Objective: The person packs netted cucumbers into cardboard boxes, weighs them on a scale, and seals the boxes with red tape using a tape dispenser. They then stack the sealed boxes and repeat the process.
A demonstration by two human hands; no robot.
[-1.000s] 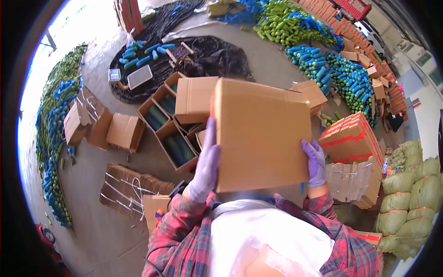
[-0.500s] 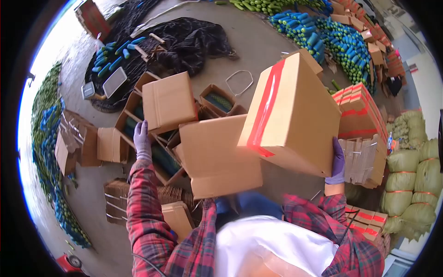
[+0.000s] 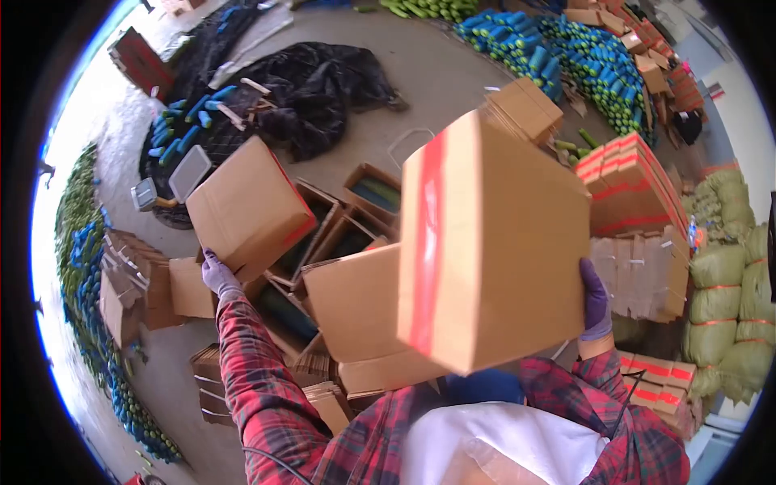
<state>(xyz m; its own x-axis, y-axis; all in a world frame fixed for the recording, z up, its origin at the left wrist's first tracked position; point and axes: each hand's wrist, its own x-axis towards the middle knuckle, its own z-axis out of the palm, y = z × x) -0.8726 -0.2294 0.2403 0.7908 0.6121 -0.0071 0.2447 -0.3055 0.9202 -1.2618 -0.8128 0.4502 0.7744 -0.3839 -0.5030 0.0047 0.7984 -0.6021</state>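
Since half a second ago, both boxes have lifted: the small one on my left has tipped up on its corner, and the big one on my right has swung upright, closer to my face.

At far left, rows of blue-sleeved green cucumbers (image 3: 81, 267) line the concrete floor. My left hand (image 3: 217, 275), in a purple glove, is closed on the lower corner of a small plain brown cardboard box (image 3: 249, 208) with a red tape edge, held tilted out to my side. Below and between my arms sit open brown cartons of cucumbers (image 3: 339, 234) and a closed carton (image 3: 364, 307).

My right hand (image 3: 596, 303), also gloved, grips the right edge of a large brown cardboard box with a red tape stripe (image 3: 493, 242). Beyond it stand stacked red-taped cartons (image 3: 638, 186) and green sacks (image 3: 727, 275).
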